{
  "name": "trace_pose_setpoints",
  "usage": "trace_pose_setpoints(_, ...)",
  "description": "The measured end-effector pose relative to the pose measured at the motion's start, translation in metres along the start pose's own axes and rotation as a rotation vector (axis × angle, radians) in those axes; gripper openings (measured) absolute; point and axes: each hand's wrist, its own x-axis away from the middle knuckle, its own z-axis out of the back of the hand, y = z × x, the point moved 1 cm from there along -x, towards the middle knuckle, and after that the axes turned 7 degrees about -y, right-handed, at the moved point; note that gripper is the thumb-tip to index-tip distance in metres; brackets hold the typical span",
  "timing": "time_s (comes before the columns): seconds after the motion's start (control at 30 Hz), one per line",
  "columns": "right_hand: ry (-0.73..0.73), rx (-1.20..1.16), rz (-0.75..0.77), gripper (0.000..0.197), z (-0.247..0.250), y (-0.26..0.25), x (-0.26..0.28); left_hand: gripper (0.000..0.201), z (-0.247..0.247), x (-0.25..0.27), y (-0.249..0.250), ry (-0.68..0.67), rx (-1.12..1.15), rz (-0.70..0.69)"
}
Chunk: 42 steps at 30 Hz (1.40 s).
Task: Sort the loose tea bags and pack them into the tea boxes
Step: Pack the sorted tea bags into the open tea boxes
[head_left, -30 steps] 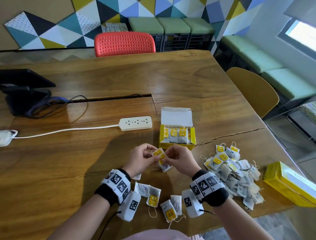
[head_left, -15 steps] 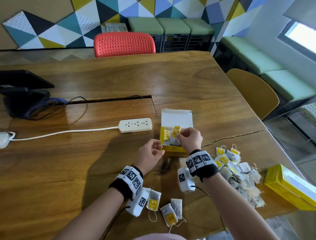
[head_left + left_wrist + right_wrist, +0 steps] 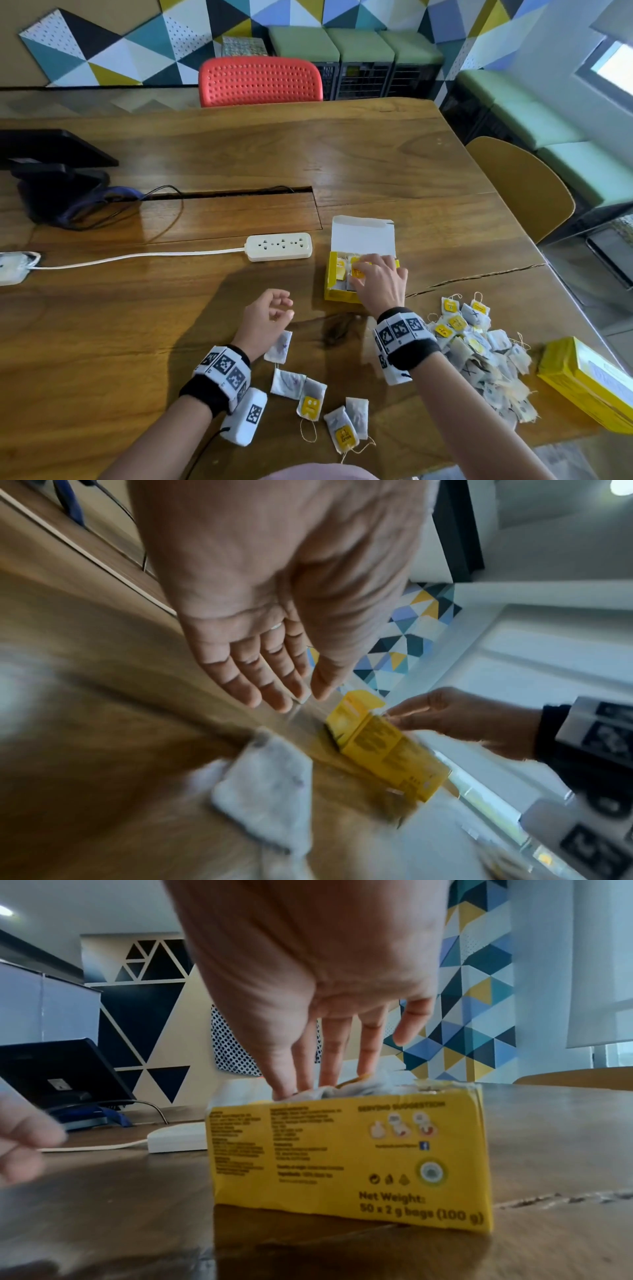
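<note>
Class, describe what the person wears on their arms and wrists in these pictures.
Both forearms are bare, without sleeves. Each wrist carries a black band wrapped with white panels printed with black square markers. A white marker-printed camera pod hangs under each wrist, trailing a thin black cable.

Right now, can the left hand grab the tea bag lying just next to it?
Probably yes. The left hand is empty with loose fingers, and the tea bag lies uncovered on the table beside its wrist.

Yellow tea box (image 3: pixel 342 295), white lid; red chair (image 3: pixel 260 82); multicoloured triangle wall (image 3: pixel 137 44).
</note>
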Motion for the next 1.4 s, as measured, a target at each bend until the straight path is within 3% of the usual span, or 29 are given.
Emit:
trace_pose_setpoints(0.17,-0.062,0.059,0.013,0.029,0.003,-0.001,-0.001,0.029,0.010,0.013,-0.032,-0.009,-0.228,0.020)
trace_pose_setpoints(0.37,0.249,-0.210,0.114,0.019,-0.002,-0.010,0.031,0.030,0.016,0.025,-0.043,-0.038,-0.337,-0.053)
trace_pose_setpoints(0.43,0.114,-0.328,0.175,0.017,-0.013,-0.016,0.053,0.035,0.016,0.030,-0.043,-0.122,-0.418,-0.113)
trace_pose_setpoints(0.5,-0.147,-0.389,0.220,0.015,-0.026,-0.022,0.073,0.040,0.015,0.035,-0.042,-0.225,-0.541,-0.182)
trace_pose_setpoints(0.6,-0.489,-0.279,0.279,0.018,-0.047,-0.028,0.096,0.044,0.013,0.039,-0.042,-0.302,-0.672,-0.255)
trace_pose_setpoints(0.67,-0.581,-0.210,0.312,0.027,-0.056,-0.032,0.106,0.044,0.013,0.039,-0.041,-0.302,-0.750,-0.309)
trace_pose_setpoints(0.8,-0.577,-0.149,0.327,0.044,-0.065,-0.049,0.117,0.037,0.014,0.037,-0.038,-0.252,-0.870,-0.417)
trace_pose_setpoints(0.97,-0.574,-0.175,0.329,0.015,-0.066,-0.067,0.105,0.021,0.010,0.030,-0.033,-0.200,-0.869,-0.495)
trace_pose_setpoints(1.13,-0.593,-0.166,0.370,0.014,-0.070,-0.065,0.104,0.018,0.004,0.031,-0.030,-0.199,-0.852,-0.490)
trace_pose_setpoints(1.27,-0.574,-0.286,0.354,0.008,-0.065,-0.055,0.105,0.011,0.005,0.029,-0.031,-0.227,-0.706,-0.359)
trace_pose_setpoints(1.4,-0.530,-0.547,0.095,0.024,-0.056,-0.038,0.100,0.010,0.013,0.027,-0.027,-0.205,-0.388,-0.186)
